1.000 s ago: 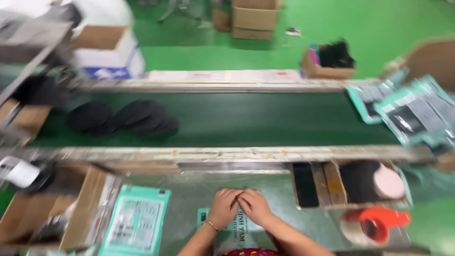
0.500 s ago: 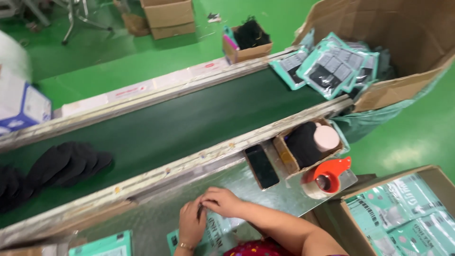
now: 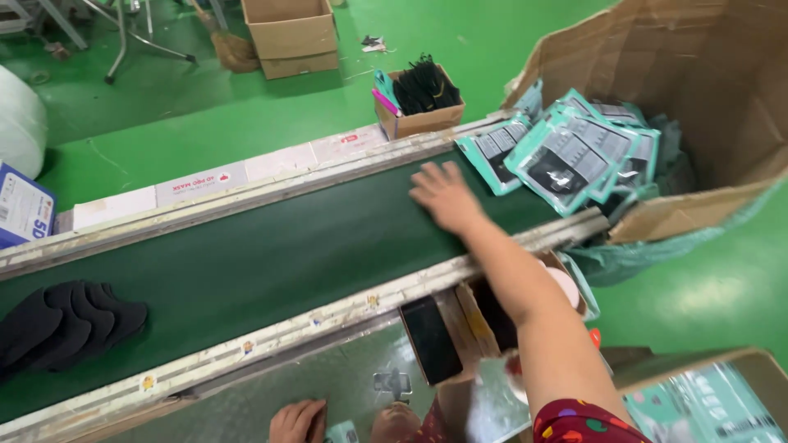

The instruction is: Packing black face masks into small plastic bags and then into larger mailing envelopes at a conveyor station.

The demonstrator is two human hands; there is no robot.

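My right hand (image 3: 443,195) is stretched out over the dark green conveyor belt (image 3: 271,246), fingers spread, holding nothing, a short way left of a pile of teal packets (image 3: 566,152) spilling from a big cardboard box (image 3: 706,98). My left hand (image 3: 297,422) rests low on the metal table (image 3: 271,402) at the bottom edge, its fingers curled beside a small teal packet (image 3: 341,432); whether it grips anything is unclear. A stack of black masks (image 3: 66,320) lies on the belt at the far left.
A small carton of black items (image 3: 419,102) stands beyond the belt. A black phone (image 3: 431,339) leans by a box under my arm. Another box of teal packets (image 3: 706,402) is at bottom right. Cartons (image 3: 291,37) stand on the green floor.
My right hand has left the table and reached across the belt toward the teal packets. The view has swung further right, and the left hand stays on the table.
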